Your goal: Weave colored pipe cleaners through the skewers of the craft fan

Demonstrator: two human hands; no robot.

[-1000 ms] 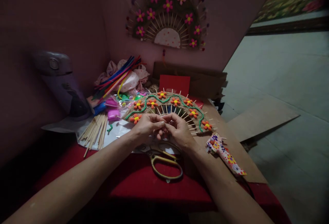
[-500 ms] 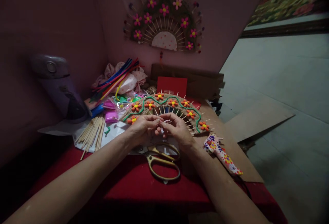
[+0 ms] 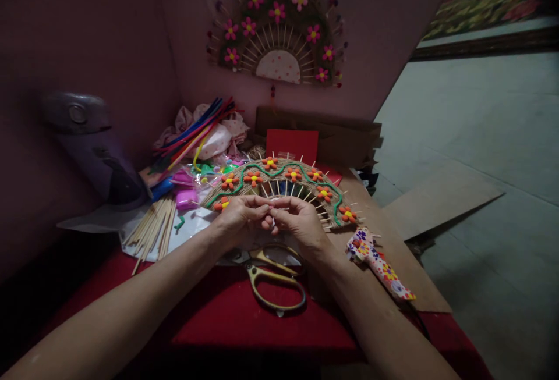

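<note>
My left hand and my right hand meet fingertip to fingertip, both pinched together. Something small and pale shows between them, too small to name. Just behind the hands lies a half-round twine fan with orange flowers, a wavy green strip and wooden sticks round its edge. Gold-handled scissors lie below the hands, their blades partly hidden by my left hand. To the right of my right wrist rests a glue gun wrapped in flowered cloth.
Wooden sticks, pink containers and colored pipe cleaners lie at the left, beside a purple bottle. Brown cardboard extends on the right. A pink-flowered fan hangs on the wall behind a red card.
The view has shifted slightly. Both hands stay together, with their fingertips a little closer and the fingers beneath them rearranged.
</note>
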